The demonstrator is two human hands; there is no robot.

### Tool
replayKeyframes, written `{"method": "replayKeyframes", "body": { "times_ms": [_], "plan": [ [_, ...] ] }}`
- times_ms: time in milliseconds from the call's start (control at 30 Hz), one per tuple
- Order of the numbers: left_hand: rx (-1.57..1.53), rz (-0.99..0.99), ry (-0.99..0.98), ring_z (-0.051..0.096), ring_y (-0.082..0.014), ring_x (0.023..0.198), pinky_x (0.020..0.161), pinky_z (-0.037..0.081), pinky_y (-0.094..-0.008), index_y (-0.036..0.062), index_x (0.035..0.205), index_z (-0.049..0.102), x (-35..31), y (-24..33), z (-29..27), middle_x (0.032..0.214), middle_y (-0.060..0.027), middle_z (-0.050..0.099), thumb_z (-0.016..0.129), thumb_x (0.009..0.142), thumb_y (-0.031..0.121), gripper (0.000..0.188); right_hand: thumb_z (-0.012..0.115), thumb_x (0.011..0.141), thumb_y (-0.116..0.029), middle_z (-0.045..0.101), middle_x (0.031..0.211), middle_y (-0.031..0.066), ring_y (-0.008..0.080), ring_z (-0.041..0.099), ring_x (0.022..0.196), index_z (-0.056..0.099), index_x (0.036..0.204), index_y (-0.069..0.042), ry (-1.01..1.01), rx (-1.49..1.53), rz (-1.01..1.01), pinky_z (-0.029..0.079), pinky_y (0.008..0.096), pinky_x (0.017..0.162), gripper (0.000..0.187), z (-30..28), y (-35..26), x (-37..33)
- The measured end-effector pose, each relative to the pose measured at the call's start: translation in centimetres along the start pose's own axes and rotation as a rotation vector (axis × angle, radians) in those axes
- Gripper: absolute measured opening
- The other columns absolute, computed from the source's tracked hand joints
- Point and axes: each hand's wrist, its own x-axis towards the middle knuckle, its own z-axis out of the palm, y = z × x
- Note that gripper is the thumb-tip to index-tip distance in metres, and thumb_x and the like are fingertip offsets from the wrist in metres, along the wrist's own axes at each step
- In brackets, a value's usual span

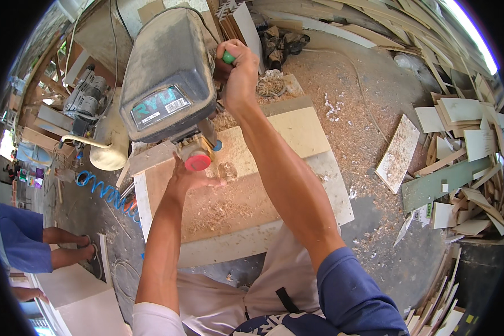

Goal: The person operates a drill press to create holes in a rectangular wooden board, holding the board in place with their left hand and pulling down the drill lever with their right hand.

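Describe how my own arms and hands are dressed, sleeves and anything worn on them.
Your left hand and right hand are bare, with no gloves; both wrists show no watch or band. The forearms are uncovered. The sleeves don't match: the left sleeve is whitish, the right sleeve plain navy blue.

Teal lettering (154,102), barcode (178,105) on dark label (161,112), machine cover (168,59); white lettering (273,322) on shirt (359,291).

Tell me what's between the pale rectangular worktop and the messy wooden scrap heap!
In the head view, a pale, speckled rectangular board lies between them, plus loose tan wood shavings and a thin cable, on the grey floor.
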Motion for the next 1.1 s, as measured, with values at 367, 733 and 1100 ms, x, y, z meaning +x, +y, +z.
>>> {"method": "replayKeyframes", "body": {
  "times_ms": [367, 733, 1100],
  "plan": [
    [0.029, 0.051, 0.016, 0.020, -0.0398, 0.151, 0.123, 0.021, -0.0431, -0.0080, 0.154, 0.019, -0.1, 0.4, -0.6, 0.160, -0.0285, 0.021, 0.087, 0.054, 0.066, 0.141, 0.045, 0.095, -0.024, 0.035, 0.058, -0.0042, 0.0074, 0.029, 0.050, 0.056, 0.078, -0.008, -0.059, 0.007, 0.053, 0.023, 0.0256, 0.048, 0.026, -0.1, -0.6, -0.4],
    [-0.042, -0.029, -0.061, 0.019, -0.0390, 0.151, 0.124, 0.020, -0.0428, -0.0081, 0.156, 0.013, -0.5, 1.1, -1.2, 0.161, -0.0290, 0.021, 0.088, 0.053, 0.064, 0.146, 0.046, 0.095, -0.022, 0.036, 0.059, -0.0043, 0.0064, 0.029, 0.051, 0.057, 0.078, -0.008, -0.076, 0.021, 0.045, 0.023, 0.0248, 0.048, 0.024, -0.3, -0.7, -0.5],
    [0.027, 0.025, 0.084, 0.035, -0.0348, 0.145, 0.121, 0.025, -0.0435, -0.0003, 0.151, 0.033, -0.2, -0.1, 0.4, 0.155, -0.0186, 0.038, 0.082, 0.054, 0.075, 0.132, 0.047, 0.094, -0.023, 0.036, 0.058, -0.0048, 0.0057, 0.029, 0.050, 0.056, 0.077, -0.007, -0.095, 0.041, 0.059, 0.023, 0.0245, 0.047, 0.024, -0.3, -1.0, -0.8]
  ]
}}
